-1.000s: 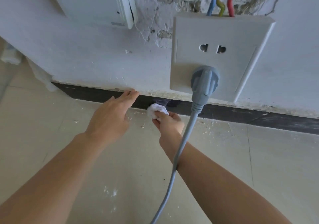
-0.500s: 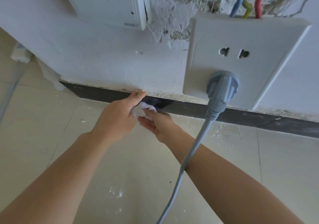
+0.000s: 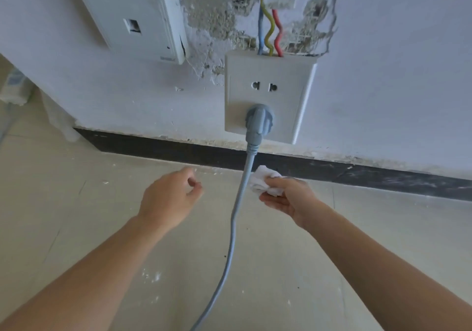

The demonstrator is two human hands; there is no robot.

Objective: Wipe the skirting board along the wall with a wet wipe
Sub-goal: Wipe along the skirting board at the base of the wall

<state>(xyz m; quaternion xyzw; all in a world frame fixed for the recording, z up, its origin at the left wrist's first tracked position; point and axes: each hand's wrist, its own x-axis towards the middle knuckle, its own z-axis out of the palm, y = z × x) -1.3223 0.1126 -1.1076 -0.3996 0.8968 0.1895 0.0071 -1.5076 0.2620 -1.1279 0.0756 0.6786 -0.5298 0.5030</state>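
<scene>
Hands parted since half a sec ago on my feed: L hand (image 3: 169, 198) off the wall, loosely curled, empty; R hand (image 3: 286, 198) pinches the balled wet wipe (image 3: 264, 180) right of the grey cable (image 3: 240, 203), nearer the skirting board (image 3: 166, 149) running left-right just beyond.

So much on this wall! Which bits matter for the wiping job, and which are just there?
Part of the job: wet wipe, gripped by the right hand; dark skirting board; left hand, holding nothing.
Just there: wall socket; grey plug and cable; coloured wires; white wall box; plaster crumbs.
</scene>
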